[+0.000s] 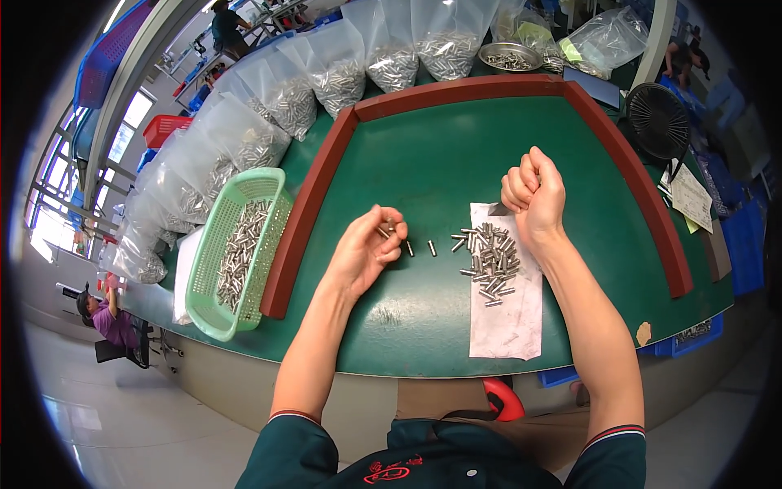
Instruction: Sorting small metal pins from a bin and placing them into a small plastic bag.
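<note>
My left hand (364,251) is curled over the green tabletop, with small metal pins (383,232) between its fingers. Two more loose metal pins (432,248) lie just right of its fingertips. On a stained white paper (505,330) rests a heap of short shiny metal pins (494,261). Above the paper's far end, my right hand (533,196) is closed in a fist. A dark, flat, pointed piece (498,209) sticks out below that fist; the rest of it is hidden by the fingers.
A dark red raised border (456,88) frames the green table (440,147). Left of it stands a green basket (213,322) of metal pins. Clear bags (391,65) of metal parts line the back and left. A metal bowl (511,57) and black fan (658,122) stand at the far right.
</note>
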Available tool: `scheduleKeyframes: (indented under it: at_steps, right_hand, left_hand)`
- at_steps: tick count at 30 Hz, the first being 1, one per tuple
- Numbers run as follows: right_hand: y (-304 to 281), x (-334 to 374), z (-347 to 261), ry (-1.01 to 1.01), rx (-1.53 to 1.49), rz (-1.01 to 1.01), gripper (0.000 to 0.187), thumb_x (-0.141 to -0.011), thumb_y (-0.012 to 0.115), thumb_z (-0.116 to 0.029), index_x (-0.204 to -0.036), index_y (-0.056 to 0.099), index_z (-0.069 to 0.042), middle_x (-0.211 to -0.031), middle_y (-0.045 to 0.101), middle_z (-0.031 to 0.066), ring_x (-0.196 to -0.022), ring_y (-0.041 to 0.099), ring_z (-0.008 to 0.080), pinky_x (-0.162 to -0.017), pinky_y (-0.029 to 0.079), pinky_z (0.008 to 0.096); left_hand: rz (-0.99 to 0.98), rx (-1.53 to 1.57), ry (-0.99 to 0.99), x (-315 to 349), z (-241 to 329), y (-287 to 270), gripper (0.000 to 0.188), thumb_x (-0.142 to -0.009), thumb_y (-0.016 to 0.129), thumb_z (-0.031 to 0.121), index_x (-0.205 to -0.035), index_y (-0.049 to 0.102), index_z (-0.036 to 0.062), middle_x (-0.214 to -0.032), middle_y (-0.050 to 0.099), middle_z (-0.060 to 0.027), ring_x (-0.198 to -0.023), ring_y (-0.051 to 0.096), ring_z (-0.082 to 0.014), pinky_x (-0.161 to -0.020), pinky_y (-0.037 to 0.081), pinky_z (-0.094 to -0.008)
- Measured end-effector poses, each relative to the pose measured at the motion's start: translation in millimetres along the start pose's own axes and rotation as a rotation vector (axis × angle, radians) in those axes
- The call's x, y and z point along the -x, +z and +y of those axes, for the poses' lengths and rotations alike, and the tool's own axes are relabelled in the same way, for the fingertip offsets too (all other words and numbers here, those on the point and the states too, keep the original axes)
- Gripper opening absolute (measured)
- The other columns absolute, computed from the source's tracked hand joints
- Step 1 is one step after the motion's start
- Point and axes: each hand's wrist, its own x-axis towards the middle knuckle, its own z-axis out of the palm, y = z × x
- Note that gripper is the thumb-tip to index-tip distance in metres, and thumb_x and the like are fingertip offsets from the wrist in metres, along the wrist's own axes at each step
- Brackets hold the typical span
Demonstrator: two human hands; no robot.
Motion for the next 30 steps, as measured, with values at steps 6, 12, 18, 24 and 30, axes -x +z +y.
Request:
scheduleKeyframes:
  at_steps: [6,12,18,24,30]
  right_hand:
    - [-1,-1,1,-0.012,0.01,0.003,0.041,-0.091,0.034,-0.025,-0.053,0.023,-0.014,-0.04,0.02,-0.0027,-0.038,0.015,0.0083,-0.037,0.015,0.0251]
    - [-1,-2,1,-0.011,-0.018,-0.007,0.042,-0.091,0.035,-0.026,-0.052,0.024,-0.014,-0.04,0.021,-0.0022,-0.037,0.016,0.0081,-0.036,0.015,0.0252]
    - [-1,-1,1,-0.011,-0.027,-0.002,0.041,-0.091,0.035,-0.025,-0.052,0.024,-0.014,-0.04,0.022,-0.002,-0.037,0.016,0.0082,-0.036,0.015,0.0253]
    - [-2,0,1,-0.013,-0.024,0.002,0.041,-0.091,0.034,-0.025,-0.053,0.024,-0.013,-0.041,0.021,-0.0022,-0.037,0.016,0.0083,-0.036,0.015,0.0255]
    - [0,1,0,-0.019,-0.005,0.008,0.041,-0.092,0.034,-0.025,-0.053,0.024,-0.013,-0.042,0.021,-0.0026,-0.038,0.016,0.0082,-0.037,0.015,0.0253]
  left_hand:
    - [0.133,-0.969,0.198,9,6,5,0.008,-0.078,0.064,0.009,-0.077,0.059,0.0017,-0.058,0.042,0.006,-0.054,0.036,-0.0025,-0.049,0.029,-0.0195]
    - [0.023,-1.4,0.279,11,2,17,0.006,-0.077,0.062,0.005,-0.079,0.059,0.0003,-0.062,0.047,-0.0004,-0.056,0.042,-0.0062,-0.051,0.035,-0.0236]
    - [-0.057,-0.596,0.162,8,0,8,0.014,-0.085,0.058,0.017,-0.089,0.053,0.0041,-0.076,0.052,-0.0011,-0.055,0.037,-0.0059,-0.048,0.031,-0.0201]
    - [-0.118,-0.083,-0.064,5,-3,3,0.015,-0.086,0.058,0.021,-0.09,0.053,0.0077,-0.076,0.048,-0.002,-0.053,0.029,-0.0039,-0.046,0.025,-0.0164]
    - [-0.111,-0.059,-0.082,5,-1,2,0.016,-0.086,0.057,0.022,-0.089,0.053,0.007,-0.072,0.048,-0.0018,-0.052,0.03,-0.0039,-0.045,0.025,-0.0163]
